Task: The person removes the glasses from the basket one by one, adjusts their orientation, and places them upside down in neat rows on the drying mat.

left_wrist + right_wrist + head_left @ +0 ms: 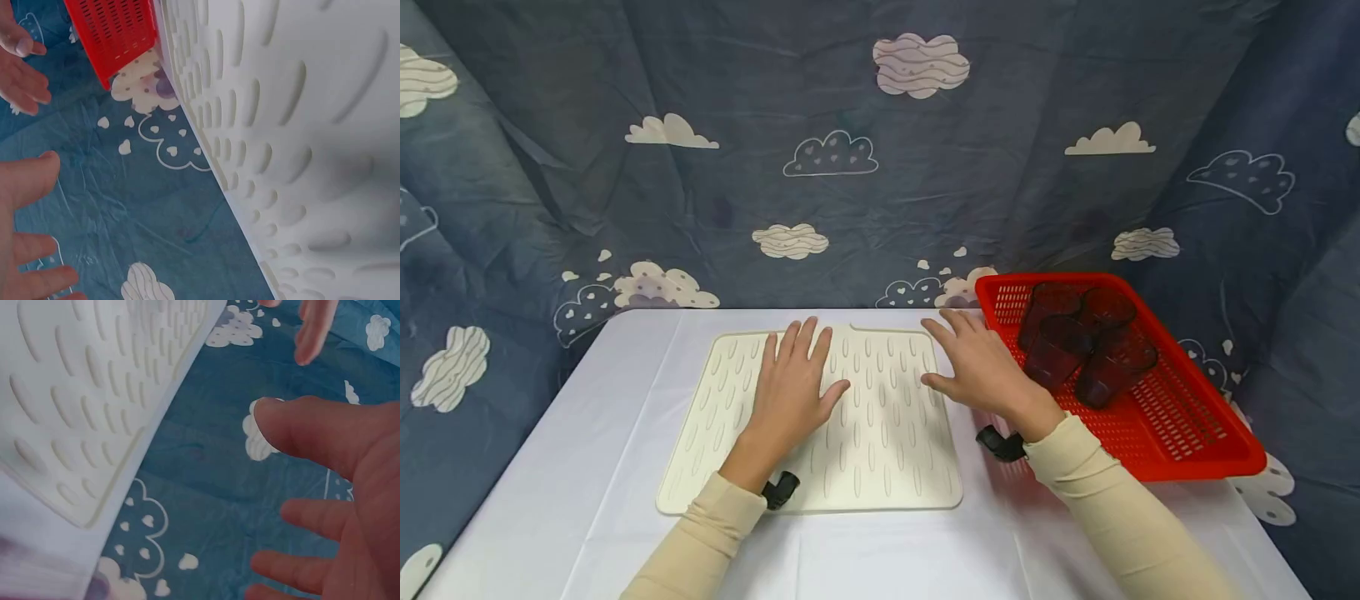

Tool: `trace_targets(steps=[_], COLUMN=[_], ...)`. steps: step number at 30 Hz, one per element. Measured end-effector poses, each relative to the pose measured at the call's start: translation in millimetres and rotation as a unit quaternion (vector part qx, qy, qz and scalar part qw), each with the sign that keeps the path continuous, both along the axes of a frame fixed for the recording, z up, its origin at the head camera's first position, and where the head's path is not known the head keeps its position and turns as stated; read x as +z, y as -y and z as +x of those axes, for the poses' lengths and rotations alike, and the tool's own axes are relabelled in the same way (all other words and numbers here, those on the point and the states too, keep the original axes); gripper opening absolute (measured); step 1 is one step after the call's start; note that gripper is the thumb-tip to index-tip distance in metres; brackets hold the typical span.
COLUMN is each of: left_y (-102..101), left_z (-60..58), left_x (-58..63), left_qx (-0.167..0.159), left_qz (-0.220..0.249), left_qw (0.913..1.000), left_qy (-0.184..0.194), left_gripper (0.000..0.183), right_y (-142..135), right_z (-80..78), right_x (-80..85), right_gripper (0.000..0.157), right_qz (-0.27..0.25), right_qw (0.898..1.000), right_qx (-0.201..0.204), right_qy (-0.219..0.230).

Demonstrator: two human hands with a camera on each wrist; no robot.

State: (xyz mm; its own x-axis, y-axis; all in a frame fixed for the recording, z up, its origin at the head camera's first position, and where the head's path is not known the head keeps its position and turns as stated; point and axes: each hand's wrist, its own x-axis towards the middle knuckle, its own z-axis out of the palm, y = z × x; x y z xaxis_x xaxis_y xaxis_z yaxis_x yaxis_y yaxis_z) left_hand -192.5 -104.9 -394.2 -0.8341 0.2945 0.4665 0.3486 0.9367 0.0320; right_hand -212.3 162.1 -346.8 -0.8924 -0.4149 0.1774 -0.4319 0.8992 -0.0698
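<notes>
In the head view my left hand [792, 392] hovers over the left half of a cream ribbed mat [880, 450], fingers spread and nothing held. My right hand [981, 367] is between the mat's right edge and a red plastic basket [1195, 417], its fingers loosely extended and holding nothing. Several dark, see-through tumblers [1116, 367] sit bunched in the far left part of the basket. The left wrist view shows that hand's thumb and fingers [37, 178] apart above the raised ovals of the mat. Spread fingers [312, 515] of the right hand fill the right side of its wrist view.
A white cloth covers the table [602, 467]. Behind and at both sides hangs a dark blue curtain [737, 83] with cloud prints. Black wrist straps [781, 490] show at both cuffs. The basket's near corner reaches toward the table's right edge.
</notes>
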Motion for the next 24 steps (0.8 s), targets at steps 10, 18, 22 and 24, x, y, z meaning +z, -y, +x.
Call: trace_targets(steps=[10, 18, 22, 24], left_y=[17, 22, 25, 26], left_z=[5.4, 6.9, 8.5, 8.8], left_x=[-2.8, -9.3, -10.9, -11.6], left_qx=[-0.083, -0.088, -0.082, -0.078], left_qz=[0.141, 0.166, 0.184, 0.193], left_qw=[0.9863, 0.9809, 0.9775, 0.9754], left_qy=[0.023, 0.051, 0.063, 0.074], left_gripper=[0.068, 0.068, 0.07, 0.07], right_y=[-31, -65, -80, -89], right_z=[-7.2, -8.4, -10.6, -13.1], right_x=[27.5, 45.2, 52.2, 54.6], right_gripper=[0.072, 0.073, 0.073, 0.074], right_qz=[-0.02, -0.009, -0.013, -0.015], right_qw=[0.999, 0.998, 0.998, 0.997], right_qx=[-0.004, -0.026, -0.026, -0.027], right_qy=[0.033, 0.05, 0.062, 0.068])
